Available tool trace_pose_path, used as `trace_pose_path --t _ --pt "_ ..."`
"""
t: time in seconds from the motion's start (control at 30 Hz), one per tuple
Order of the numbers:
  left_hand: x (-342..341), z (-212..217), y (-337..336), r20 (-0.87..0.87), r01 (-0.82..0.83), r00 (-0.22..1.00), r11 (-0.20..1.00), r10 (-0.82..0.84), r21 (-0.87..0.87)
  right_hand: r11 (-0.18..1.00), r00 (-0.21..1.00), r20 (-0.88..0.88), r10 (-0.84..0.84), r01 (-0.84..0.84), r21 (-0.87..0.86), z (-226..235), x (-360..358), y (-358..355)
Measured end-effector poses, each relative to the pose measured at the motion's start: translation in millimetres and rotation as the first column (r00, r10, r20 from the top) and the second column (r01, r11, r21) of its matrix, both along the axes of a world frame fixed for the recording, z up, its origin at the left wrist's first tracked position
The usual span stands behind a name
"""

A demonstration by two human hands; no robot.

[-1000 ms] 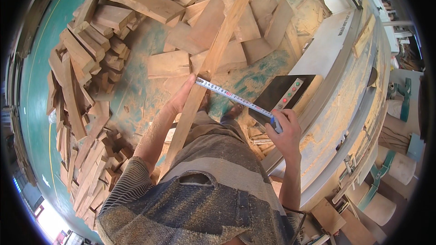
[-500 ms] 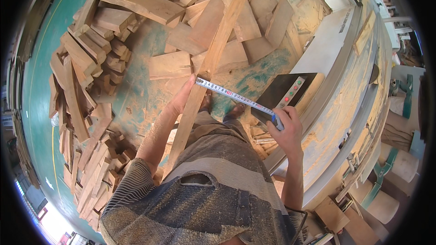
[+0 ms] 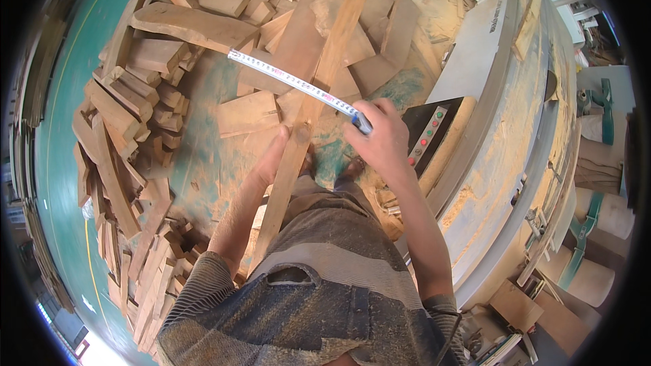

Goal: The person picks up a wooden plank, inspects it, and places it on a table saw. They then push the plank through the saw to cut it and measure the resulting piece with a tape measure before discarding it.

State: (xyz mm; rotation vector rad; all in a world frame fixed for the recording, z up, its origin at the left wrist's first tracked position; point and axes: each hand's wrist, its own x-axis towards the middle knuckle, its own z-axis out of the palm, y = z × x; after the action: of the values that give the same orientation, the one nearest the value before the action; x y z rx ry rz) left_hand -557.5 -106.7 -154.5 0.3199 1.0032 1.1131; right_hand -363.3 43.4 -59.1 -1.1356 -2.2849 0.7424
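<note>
A long narrow wooden plank [image 3: 290, 166] runs away from my body over the sawdust-covered floor. My left hand [image 3: 270, 159] is closed on its left edge, the thumb lying along the side and the other fingers hidden beneath. My right hand [image 3: 385, 137] grips a blue-and-grey tape measure [image 3: 363, 123] to the right of the plank. Its white blade [image 3: 281, 76] is pulled out and slants across above the plank, up and to the left. The blade's free end hangs past the plank, over the floor pieces, touching neither hand.
Stacked wood offcuts [image 3: 125, 105] line the left side. Flat boards [image 3: 251, 115] lie on the floor ahead. On the right stands a sawdust-covered machine table [image 3: 478, 203], with a black control panel [image 3: 434, 129] bearing coloured buttons. Dusty shoes [image 3: 351, 168] show below.
My right hand has moved up and left with the tape measure. The blade's end has left the plank beside my left thumb and swung out beyond it, farther away.
</note>
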Motion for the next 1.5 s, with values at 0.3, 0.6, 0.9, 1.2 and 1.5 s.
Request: trace_pose_path --t 0.3,0.6,0.9,1.2,1.5 --pt "0 -2 -6 -0.008 0.006 1.000 1.000 -0.006 0.013 0.995 0.996 0.082 0.045 -0.053 0.088 2 -17 4" --pt "-4 -11 -13 0.110 -0.020 0.994 0.999 0.024 -0.041 0.994 0.995 0.088 0.052 -0.059 0.087 1 -20 2" --pt "10 16 -4 -0.154 -0.162 0.977 0.983 0.147 -0.084 0.996 0.996 0.067 0.066 -0.070 0.053 2 -21 1" --pt "1 -2 -12 -0.150 -0.104 0.984 0.991 0.090 -0.082 0.994 0.996 0.057 0.071 -0.075 0.081 2 -23 0" --pt "6 6 -10 -0.153 -0.138 0.981 0.982 0.118 -0.126 0.994 0.995 0.060 0.082 -0.085 0.063 4 -26 -1"
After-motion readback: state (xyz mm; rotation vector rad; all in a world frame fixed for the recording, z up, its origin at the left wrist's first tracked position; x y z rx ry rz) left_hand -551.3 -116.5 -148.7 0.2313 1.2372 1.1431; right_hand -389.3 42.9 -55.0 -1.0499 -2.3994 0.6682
